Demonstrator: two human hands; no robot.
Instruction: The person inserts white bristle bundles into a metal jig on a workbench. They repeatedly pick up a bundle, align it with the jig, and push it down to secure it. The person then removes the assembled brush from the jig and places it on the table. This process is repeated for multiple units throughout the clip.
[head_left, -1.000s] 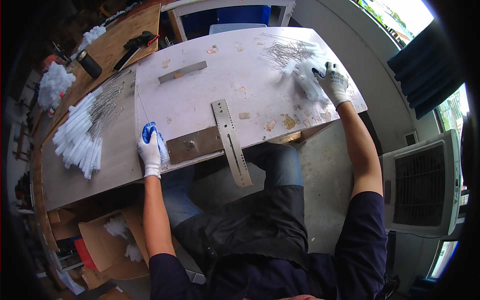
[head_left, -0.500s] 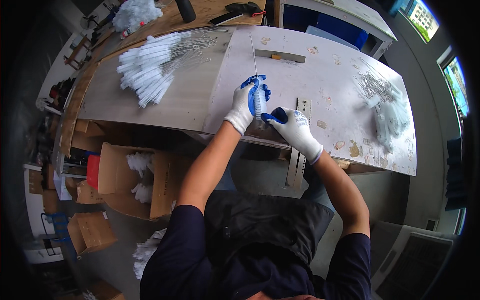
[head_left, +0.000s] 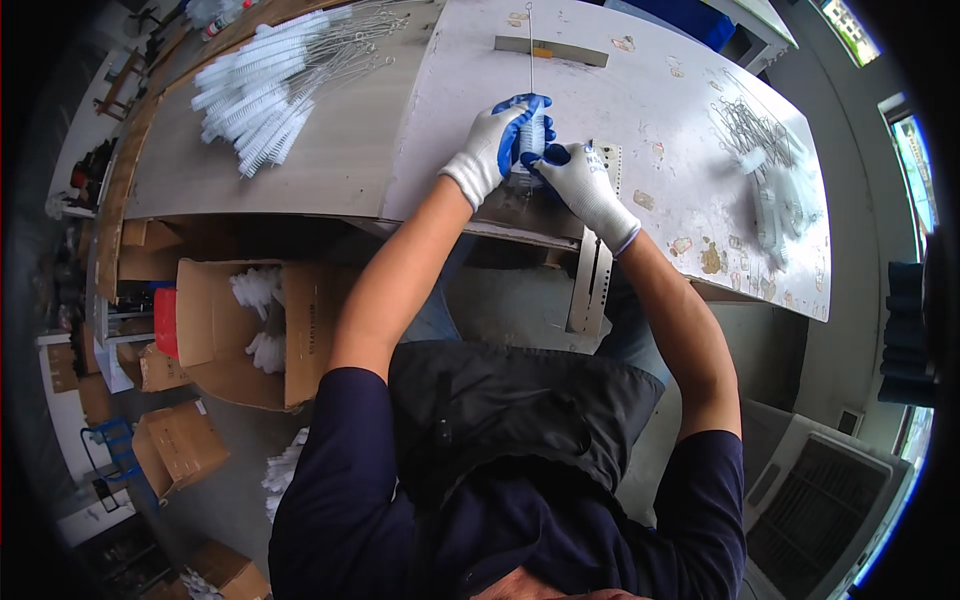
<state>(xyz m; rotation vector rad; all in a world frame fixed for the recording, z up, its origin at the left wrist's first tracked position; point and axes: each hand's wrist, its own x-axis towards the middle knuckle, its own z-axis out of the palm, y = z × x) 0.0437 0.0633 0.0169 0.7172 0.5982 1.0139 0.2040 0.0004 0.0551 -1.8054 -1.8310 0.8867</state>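
A white bottle brush [head_left: 533,132] with a long thin wire handle stands over the near edge of the table, its handle pointing away from me. My left hand [head_left: 498,145], in a white glove with blue-coated fingers, is wrapped round the bristle part. My right hand [head_left: 580,182], gloved alike, has its thumb and fingers pinched at the near end of the same brush. Between the hands the brush's tip is partly hidden. Just below them a small, dark fixture at the table edge is hard to make out.
At the left lies a large heap of brushes [head_left: 262,95]; a smaller brush pile [head_left: 775,195] sits at the right. A perforated metal strip [head_left: 592,285] juts over the table's front edge. A metal bar [head_left: 570,52] lies farther back. Below left stands an open cardboard box [head_left: 225,345].
The whole view has shifted, with the table now higher in the picture. My right hand has come closer to my left at the brush, which my left hand still holds.
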